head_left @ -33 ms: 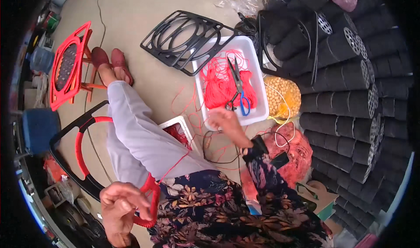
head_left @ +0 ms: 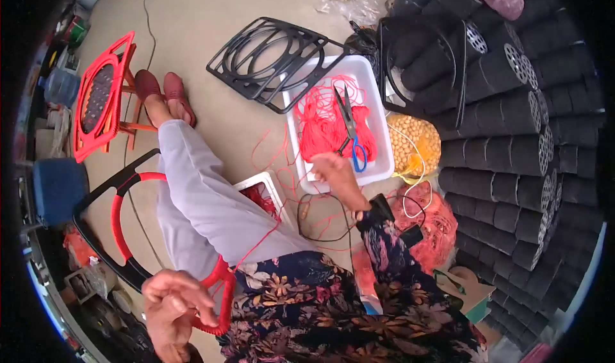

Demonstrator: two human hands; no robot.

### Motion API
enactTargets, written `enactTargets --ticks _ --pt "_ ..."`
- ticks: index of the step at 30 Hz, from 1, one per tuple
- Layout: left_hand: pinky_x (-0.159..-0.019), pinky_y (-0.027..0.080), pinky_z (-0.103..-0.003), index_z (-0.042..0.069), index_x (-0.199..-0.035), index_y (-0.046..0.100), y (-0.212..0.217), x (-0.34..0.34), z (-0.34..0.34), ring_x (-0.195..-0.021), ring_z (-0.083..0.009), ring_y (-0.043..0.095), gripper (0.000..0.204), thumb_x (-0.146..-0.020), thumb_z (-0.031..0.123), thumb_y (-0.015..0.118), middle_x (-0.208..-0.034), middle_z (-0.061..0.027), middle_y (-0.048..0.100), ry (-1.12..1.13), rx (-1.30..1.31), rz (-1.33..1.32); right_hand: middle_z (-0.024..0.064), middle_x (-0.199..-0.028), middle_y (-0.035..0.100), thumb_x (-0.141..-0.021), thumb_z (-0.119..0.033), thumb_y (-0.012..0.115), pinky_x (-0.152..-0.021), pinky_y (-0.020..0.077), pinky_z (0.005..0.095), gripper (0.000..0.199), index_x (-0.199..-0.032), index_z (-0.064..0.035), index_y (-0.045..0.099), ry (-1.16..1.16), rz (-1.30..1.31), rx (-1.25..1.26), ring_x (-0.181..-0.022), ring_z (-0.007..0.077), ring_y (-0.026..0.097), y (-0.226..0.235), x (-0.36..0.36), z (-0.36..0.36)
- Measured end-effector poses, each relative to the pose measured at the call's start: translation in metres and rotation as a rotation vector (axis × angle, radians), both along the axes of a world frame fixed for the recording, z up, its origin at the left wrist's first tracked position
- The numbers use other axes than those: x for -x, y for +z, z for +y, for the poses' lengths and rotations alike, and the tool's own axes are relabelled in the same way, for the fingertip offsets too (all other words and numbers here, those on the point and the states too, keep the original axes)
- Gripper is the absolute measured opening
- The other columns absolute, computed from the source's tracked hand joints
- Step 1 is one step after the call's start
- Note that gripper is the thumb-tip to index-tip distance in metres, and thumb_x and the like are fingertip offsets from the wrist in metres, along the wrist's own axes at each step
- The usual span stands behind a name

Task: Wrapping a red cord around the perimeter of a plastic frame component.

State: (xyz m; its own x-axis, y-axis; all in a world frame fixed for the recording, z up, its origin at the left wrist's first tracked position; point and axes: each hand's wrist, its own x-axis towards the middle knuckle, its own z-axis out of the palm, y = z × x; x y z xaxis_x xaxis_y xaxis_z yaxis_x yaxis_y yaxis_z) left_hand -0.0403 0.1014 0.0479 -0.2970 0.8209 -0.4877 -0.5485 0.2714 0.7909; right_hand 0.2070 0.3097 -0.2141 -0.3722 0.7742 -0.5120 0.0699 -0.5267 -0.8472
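Observation:
A black frame with a round opening, partly wrapped in red cord, leans against my left leg and lap. My left hand is at its near end, with bent fingers closed at the red-wrapped ring. My right hand is over the near rim of a white basin, its fingers curled together on a thin red cord; the fingertips are partly hidden. Red cord runs up from the ring across my thigh towards that hand. The basin holds red cord bundles and blue-handled scissors.
A smaller white box with red cord is beside my knee. Another black frame lies across the basin's far corner. A red stool stands far left. Stacked black cylinders, a yellow net bag and a red net bag are right.
My right hand has moved slightly to the right and away from me over the basin's rim. My left hand and the frame hardly differ.

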Motion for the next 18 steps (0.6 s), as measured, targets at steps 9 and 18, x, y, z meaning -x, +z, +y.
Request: enactTargets --ticks 9,18 --pt "-0.027 0.045 -0.035 -0.009 -0.087 0.046 0.008 0.04 -0.028 -0.033 -0.0281 0.051 0.034 -0.089 0.019 0.063 -0.063 -0.0211 0.053 0.167 -0.178 0.056 0.019 -0.092 0.067 -0.08 -0.025 0.063 -0.073 0.0486 0.0431 0.027 -0.091 -0.0002 0.065 0.117 -0.723 -0.495 -0.086 0.035 0.063 -0.11 0.032 0.088" --pt "-0.042 0.05 -0.031 -0.01 -0.097 0.056 0.014 0.057 -0.028 -0.054 -0.0287 0.06 0.039 -0.088 0.028 0.065 -0.084 -0.0243 0.06 -0.011 -0.12 -0.031 0.0158 -0.118 0.055 -0.074 -0.037 0.07 -0.091 0.0362 0.0544 0.051 -0.112 -0.0055 0.058 0.144 -1.179 -0.547 -0.114 0.0356 0.046 -0.131 0.053 0.08"
